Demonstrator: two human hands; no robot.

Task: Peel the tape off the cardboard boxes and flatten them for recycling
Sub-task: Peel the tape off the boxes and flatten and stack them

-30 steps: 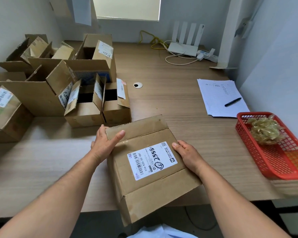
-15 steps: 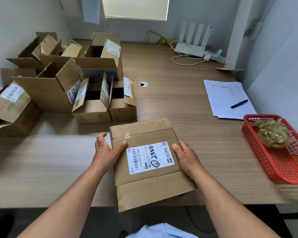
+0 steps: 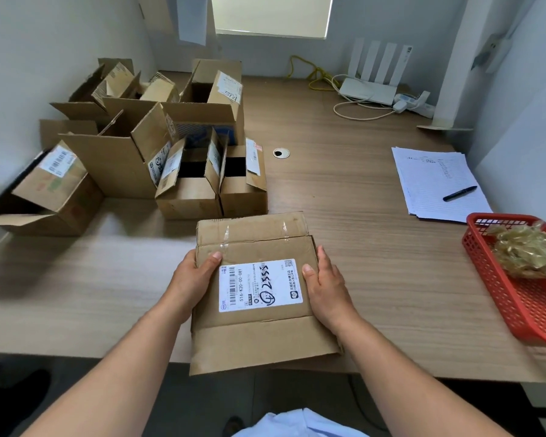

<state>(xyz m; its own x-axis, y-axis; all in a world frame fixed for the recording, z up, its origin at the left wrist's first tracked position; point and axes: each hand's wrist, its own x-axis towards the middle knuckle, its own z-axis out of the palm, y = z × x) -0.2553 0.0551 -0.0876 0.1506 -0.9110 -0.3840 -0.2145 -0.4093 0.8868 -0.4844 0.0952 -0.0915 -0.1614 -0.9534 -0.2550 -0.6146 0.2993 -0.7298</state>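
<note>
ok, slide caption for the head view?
Person's left hand and right hand grip a taped cardboard box on the desk.

flat brown cardboard box (image 3: 259, 339), white label | near edge of wooden table (image 3: 375, 247) | clear tape bits (image 3: 223, 231) on top | open brown boxes (image 3: 123, 171) far left

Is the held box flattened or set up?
Flattened: box lies flat on the table, flaps spread at both ends; left hand and right hand grip its sides.

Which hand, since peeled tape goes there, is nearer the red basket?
Right. The right hand grips the box on its right edge, toward the red basket; the left hand grips the opposite edge.
</note>
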